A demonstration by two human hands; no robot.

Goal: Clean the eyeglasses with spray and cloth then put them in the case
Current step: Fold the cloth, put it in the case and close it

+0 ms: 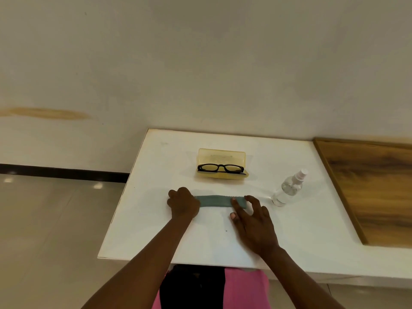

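Lying nearest on the white tabletop (156, 230), a folded grey-green cleaning cloth (215, 201) is held at both ends: its left end is gripped by the curled left hand (183, 202), while its right end is pressed by the spread fingers of the right hand (250, 216). Beside it stands a clear plastic spray bottle (289, 189). Farther back, black-framed eyeglasses (220, 168) are seen resting in an open translucent yellow case (221, 156). Cleaning appears finished; closing the case seems to remain.
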